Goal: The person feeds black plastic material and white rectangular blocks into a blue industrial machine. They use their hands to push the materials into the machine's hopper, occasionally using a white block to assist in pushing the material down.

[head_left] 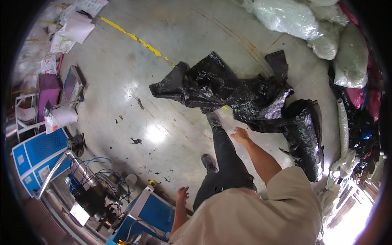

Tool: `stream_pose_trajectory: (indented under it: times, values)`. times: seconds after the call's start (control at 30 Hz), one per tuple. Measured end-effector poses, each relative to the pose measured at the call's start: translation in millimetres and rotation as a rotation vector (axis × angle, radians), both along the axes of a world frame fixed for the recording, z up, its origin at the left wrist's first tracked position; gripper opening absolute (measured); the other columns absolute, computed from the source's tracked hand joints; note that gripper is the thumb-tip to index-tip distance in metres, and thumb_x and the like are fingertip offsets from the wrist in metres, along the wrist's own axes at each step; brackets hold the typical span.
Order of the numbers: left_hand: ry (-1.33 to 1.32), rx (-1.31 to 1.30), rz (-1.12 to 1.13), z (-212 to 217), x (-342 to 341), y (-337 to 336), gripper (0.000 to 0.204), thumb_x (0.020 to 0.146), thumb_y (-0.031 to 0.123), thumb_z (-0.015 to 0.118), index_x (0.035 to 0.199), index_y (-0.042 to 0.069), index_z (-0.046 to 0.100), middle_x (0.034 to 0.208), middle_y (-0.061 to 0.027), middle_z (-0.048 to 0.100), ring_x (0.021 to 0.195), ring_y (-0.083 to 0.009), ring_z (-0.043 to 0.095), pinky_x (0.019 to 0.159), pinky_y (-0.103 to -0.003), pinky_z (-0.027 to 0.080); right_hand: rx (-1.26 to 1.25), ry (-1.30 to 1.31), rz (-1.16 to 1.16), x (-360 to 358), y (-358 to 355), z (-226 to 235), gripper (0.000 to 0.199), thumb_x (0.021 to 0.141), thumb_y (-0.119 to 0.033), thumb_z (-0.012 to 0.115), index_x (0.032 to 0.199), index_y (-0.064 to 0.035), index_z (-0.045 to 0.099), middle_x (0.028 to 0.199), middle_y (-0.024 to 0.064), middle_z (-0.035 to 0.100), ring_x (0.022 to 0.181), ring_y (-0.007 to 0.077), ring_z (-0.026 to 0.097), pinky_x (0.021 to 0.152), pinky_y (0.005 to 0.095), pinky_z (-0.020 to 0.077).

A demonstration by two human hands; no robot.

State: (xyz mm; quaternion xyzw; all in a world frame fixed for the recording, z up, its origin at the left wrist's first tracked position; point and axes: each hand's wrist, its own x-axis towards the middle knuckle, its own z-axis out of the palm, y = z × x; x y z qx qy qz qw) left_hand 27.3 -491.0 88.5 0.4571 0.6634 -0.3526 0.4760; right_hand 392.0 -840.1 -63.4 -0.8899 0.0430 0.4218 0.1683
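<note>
A crumpled heap of black woven plastic sheeting (245, 98) lies across the floor ahead of me. It shines in places and has a rolled, tube-like end (304, 143) at the right. My right hand (240, 134) hangs above the floor just short of the heap, apart from it, fingers loosely bent and holding nothing. Down by my left side, my left hand (182, 195) is empty, with its fingers apart, nearest a blue and white machine cabinet (155, 210). One of my shoes (213, 120) is at the heap's near edge.
Clear plastic bags of stuffed material (286, 18) are piled at the far right. A machine with cables (92, 196) and a blue cabinet (43, 153) stand at left. A worn yellow line (130, 36) crosses the concrete floor, and black scraps (136, 141) lie scattered there.
</note>
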Motion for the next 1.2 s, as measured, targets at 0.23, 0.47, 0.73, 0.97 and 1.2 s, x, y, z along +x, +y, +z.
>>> stream_pose_trajectory:
  times: [0.23, 0.47, 0.73, 0.97, 1.2]
  values:
    - [-0.100, 0.143, 0.165, 47.9, 115.4, 10.1, 0.050, 0.100, 0.032, 0.069, 0.140, 0.006, 0.058, 0.126, -0.0081, 0.068, 0.116, -0.0232, 0.066, 0.096, -0.039, 0.052, -0.174, -0.091, 0.111, 164.4, 65.4, -125.2, 0.086, 0.078, -0.038, 0.088, 0.145, -0.0040, 0.047, 0.149, 0.0178, 0.048, 0.139, 0.0402, 0.045, 0.111, 0.0566, 0.0426]
    - [-0.086, 0.123, 0.066, 58.4, 232.1, -6.7, 0.050, 0.098, 0.024, 0.073, 0.141, 0.003, 0.058, 0.130, -0.0087, 0.068, 0.110, -0.0174, 0.065, 0.093, -0.031, 0.052, -0.250, -0.259, 0.224, 283.4, 145.5, -224.5, 0.116, 0.074, -0.036, 0.092, 0.162, -0.0036, 0.025, 0.168, 0.0152, 0.025, 0.157, 0.0404, 0.021, 0.121, 0.0619, 0.0282]
    - [0.100, 0.081, 0.091, 49.4, 146.9, -22.5, 0.046, 0.099, 0.023, 0.072, 0.139, 0.003, 0.060, 0.127, -0.0071, 0.069, 0.108, -0.0153, 0.064, 0.091, -0.030, 0.052, -0.321, -0.384, 0.261, 329.1, 184.4, -333.8, 0.048, 0.102, -0.032, 0.051, 0.149, -0.0258, 0.056, 0.162, 0.0077, 0.044, 0.151, 0.0390, 0.035, 0.119, 0.0627, 0.0272]
    - [0.006, 0.061, 0.126, 54.6, 163.1, -21.6, 0.048, 0.099, 0.027, 0.071, 0.140, 0.005, 0.060, 0.129, -0.0068, 0.068, 0.112, -0.0158, 0.064, 0.091, -0.031, 0.052, 0.097, -0.384, 0.254, 308.7, 142.3, -264.5, 0.031, 0.089, -0.012, 0.061, 0.116, -0.0159, 0.073, 0.113, 0.0144, 0.075, 0.111, 0.0355, 0.068, 0.102, 0.0490, 0.0478]
    - [-0.271, 0.081, 0.073, 64.6, 154.5, -22.4, 0.044, 0.102, 0.025, 0.066, 0.140, 0.003, 0.059, 0.131, -0.0103, 0.067, 0.114, -0.0215, 0.065, 0.099, -0.037, 0.052, 0.355, -0.616, 0.262, 213.8, 89.3, -79.5, 0.026, 0.082, -0.001, 0.064, 0.106, -0.0102, 0.069, 0.106, 0.0113, 0.072, 0.105, 0.0351, 0.068, 0.094, 0.0476, 0.0518]
